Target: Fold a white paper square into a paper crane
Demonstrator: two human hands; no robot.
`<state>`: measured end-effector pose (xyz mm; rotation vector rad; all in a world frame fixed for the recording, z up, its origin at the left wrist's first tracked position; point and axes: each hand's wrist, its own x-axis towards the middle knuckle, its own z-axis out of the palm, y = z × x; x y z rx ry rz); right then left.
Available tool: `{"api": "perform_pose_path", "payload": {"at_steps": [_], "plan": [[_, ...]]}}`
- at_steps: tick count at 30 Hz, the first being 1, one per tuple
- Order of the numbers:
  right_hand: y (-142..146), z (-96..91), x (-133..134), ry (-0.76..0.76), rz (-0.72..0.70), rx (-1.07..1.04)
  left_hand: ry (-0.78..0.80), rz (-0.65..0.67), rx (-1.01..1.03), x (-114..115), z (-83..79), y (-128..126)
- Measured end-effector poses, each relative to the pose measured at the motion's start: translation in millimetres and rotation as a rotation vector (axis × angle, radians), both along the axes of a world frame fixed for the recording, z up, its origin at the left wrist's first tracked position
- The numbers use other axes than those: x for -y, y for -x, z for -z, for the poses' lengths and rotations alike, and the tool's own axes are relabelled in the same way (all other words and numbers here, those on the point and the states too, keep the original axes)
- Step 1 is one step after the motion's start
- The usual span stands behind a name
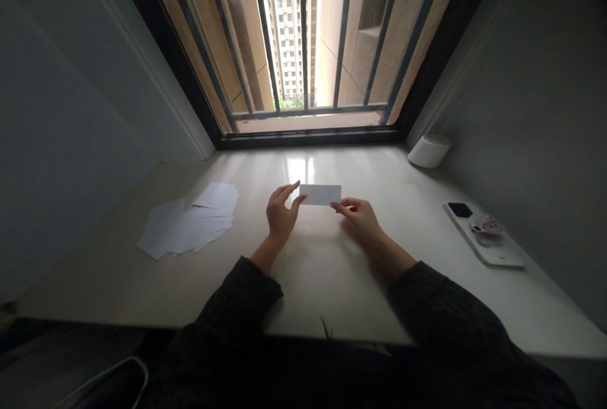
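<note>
So here's where we're at: we've got a small white card [320, 195] held up just above the counter [322, 289], out in front of us and roughly centred under the window [303, 48]. Our left hand [281, 214] pinches the left short edge between thumb and fingertips. Our right hand [360, 216] pinches the lower right corner the same way. So each grip is closed on the card, one at each end. It sits level between them, and as far as we can tell it's not touching the counter.

Handling-wise, we'd guess it weighs next to nothing. There's no sag between the two hands, so it's either stiffish stock or just too short to droop; can't tell which from here. Thin stuff like this creases easily, and a smooth face can slip out of a light pinch. Edges and corners look like the right spots to hold, gently, with the fingertip pads.

Off to the left is a loose fanned pile of white sheets [190, 225], well apart from the hands. A phone [497, 254] lies on the right, and a white roll [429, 150] sits by the far corner.
</note>
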<state>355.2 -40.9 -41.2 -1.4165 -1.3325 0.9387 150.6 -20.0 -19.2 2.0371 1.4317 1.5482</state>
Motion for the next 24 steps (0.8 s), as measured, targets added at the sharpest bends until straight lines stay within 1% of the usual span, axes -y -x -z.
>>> {"api": "perform_pose_path", "payload": {"at_steps": [4, 7, 11, 14, 16, 19, 22, 24], "plan": [[0.2, 1.3, -0.1, -0.007, -0.010, 0.009, -0.048, -0.013, 0.005, 2.0, -4.4, 0.1], [-0.4, 1.3, 0.2, -0.004, -0.017, 0.022, -0.038, 0.009, 0.019, 3.2, -6.6, 0.4], [-1.7, 2.6, -0.5, -0.005, -0.056, 0.045, 0.067, 0.053, 0.049, 4.1, -8.3, -0.1], [-1.6, 2.6, -1.0, -0.028, -0.070, 0.042, 0.174, 0.149, 0.132, 4.2, -8.6, -2.1], [-1.1, 0.5, -0.6, -0.113, -0.037, 0.053, 0.224, 0.194, 0.210, 3.8, -7.6, -3.6], [-0.5, -4.4, 1.3, -0.297, -0.014, 0.110, 0.281, 0.192, 0.294, 2.3, -4.3, -5.2], [-0.4, -6.9, 2.8, -0.431, -0.078, 0.160, 0.374, 0.230, 0.379, 0.1, -0.5, -5.8], [-0.6, -5.2, 2.0, -0.476, -0.109, 0.184, 0.444, 0.269, 0.460, -1.4, 1.2, -5.9]]}}
